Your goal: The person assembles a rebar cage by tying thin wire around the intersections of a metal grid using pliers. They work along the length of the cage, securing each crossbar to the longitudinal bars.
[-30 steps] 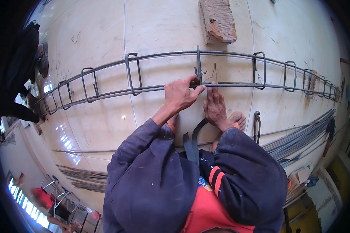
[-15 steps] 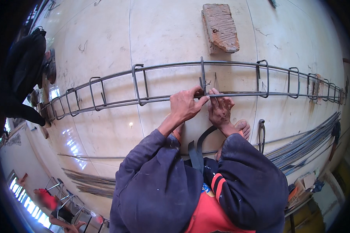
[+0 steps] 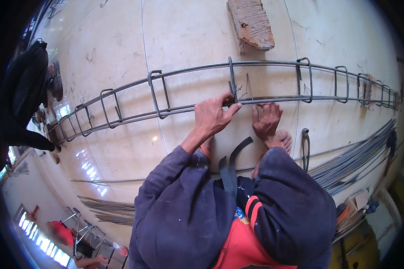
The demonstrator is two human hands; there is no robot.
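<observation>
A long steel rebar cage (image 3: 188, 67) stretches from left to right in front of me, with bent stirrups around its bars. My left hand (image 3: 211, 115) is closed at the near bars, thumb and fingers gripping the foot of the middle stirrup (image 3: 232, 74). Thin tie wire (image 3: 242, 92) sticks up around that joint. My right hand (image 3: 267, 120) is just right of the joint, below the near bar, its thumb apart from its fingers and nothing visible in it. A dark strap (image 3: 233, 161) hangs between my knees.
Beyond the cage lies a brick (image 3: 251, 24). Pincers (image 3: 305, 150) rest on the floor by my right foot. Bundled steel rods (image 3: 354, 157) lie at right, more thin rods (image 3: 107, 210) at left. Someone in black (image 3: 24, 89) is near the left end; a person in red (image 3: 60, 233) sits lower left.
My right hand has left the joint and moved a little right and down, its fingers coming apart. My left hand keeps its grip. The whole view has shifted slightly.
</observation>
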